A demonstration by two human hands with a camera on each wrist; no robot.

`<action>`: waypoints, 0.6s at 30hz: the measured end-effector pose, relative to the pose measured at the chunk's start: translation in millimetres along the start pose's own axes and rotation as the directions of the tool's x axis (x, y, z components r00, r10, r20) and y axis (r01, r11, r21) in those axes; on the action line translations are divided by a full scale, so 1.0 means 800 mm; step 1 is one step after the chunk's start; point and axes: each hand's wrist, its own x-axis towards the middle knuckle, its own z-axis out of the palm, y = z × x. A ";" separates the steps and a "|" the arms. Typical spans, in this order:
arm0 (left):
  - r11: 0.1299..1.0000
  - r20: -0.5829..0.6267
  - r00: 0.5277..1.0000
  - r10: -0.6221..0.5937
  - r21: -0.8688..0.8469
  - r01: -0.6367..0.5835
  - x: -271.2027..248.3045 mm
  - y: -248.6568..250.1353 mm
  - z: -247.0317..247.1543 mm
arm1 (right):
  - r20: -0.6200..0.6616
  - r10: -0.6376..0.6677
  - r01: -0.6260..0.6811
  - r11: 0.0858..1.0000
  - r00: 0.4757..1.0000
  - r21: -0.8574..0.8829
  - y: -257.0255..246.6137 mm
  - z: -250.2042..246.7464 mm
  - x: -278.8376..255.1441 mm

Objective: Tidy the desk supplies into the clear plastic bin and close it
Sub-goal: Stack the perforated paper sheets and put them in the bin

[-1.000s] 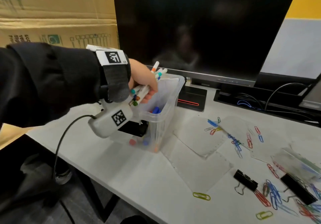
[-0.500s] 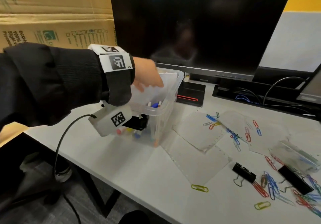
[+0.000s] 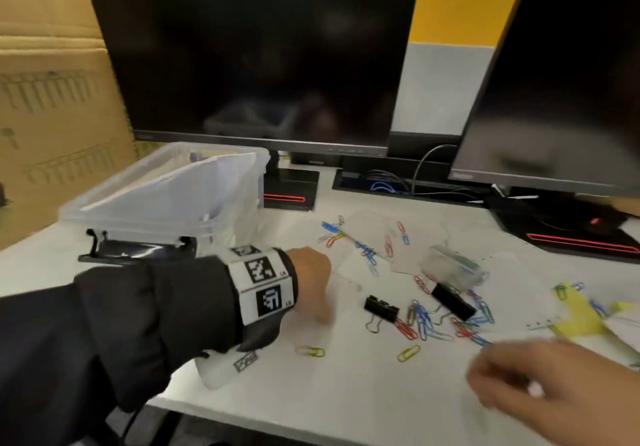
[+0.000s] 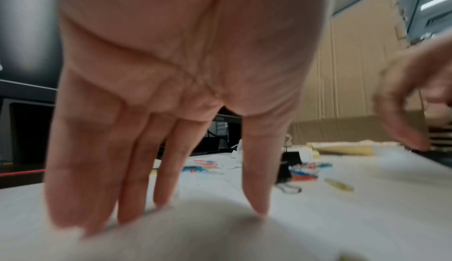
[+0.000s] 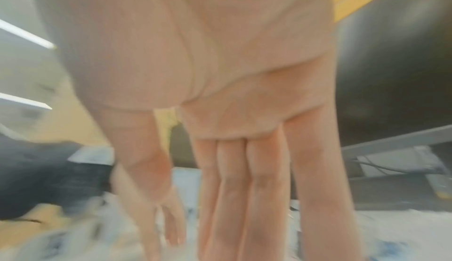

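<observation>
The clear plastic bin (image 3: pixel 166 200) stands open at the back left of the white desk (image 3: pixel 346 393), with white paper leaning inside it. My left hand (image 3: pixel 311 283) is low over the desk just right of the bin; its straight fingers (image 4: pixel 137 168) point down at a paper sheet and hold nothing. My right hand (image 3: pixel 540 390) hovers blurred at the front right, fingers (image 5: pixel 244 187) straight and empty. Between the hands lie two black binder clips (image 3: pixel 381 307), several coloured paper clips (image 3: pixel 422 321) and a small clear case (image 3: pixel 453 267).
Two dark monitors (image 3: pixel 249 51) stand along the back with cables (image 3: pixel 384 186) between their bases. Cardboard boxes (image 3: pixel 52 116) stand to the left. Yellow sticky notes (image 3: pixel 581 317) and loose white sheets (image 3: pixel 381 238) lie at right and centre.
My left hand let the markers drop into the bin, left it and came down to the desk on its right. My right hand has come into view. The head view has swung right.
</observation>
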 end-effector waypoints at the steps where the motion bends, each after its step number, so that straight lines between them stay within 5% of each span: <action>1: 1.000 -0.018 1.000 -0.023 -0.014 0.023 0.006 0.002 0.006 | 0.056 0.011 -0.015 0.997 0.998 0.076 0.004 0.000 0.014; 6: 0.989 -0.190 0.979 -0.071 -0.142 0.044 0.031 0.007 0.005 | -0.123 0.235 -0.238 0.971 0.964 -0.009 0.045 -0.003 0.090; 11: 0.991 -0.125 0.984 -0.128 -0.049 0.123 0.047 0.007 -0.003 | -0.117 0.478 -0.480 0.877 0.871 0.006 0.097 -0.012 0.124; 18: 0.990 -0.166 0.976 -0.140 -0.032 0.137 0.062 0.022 0.000 | -0.070 0.525 -0.517 0.849 0.848 0.108 0.103 -0.012 0.145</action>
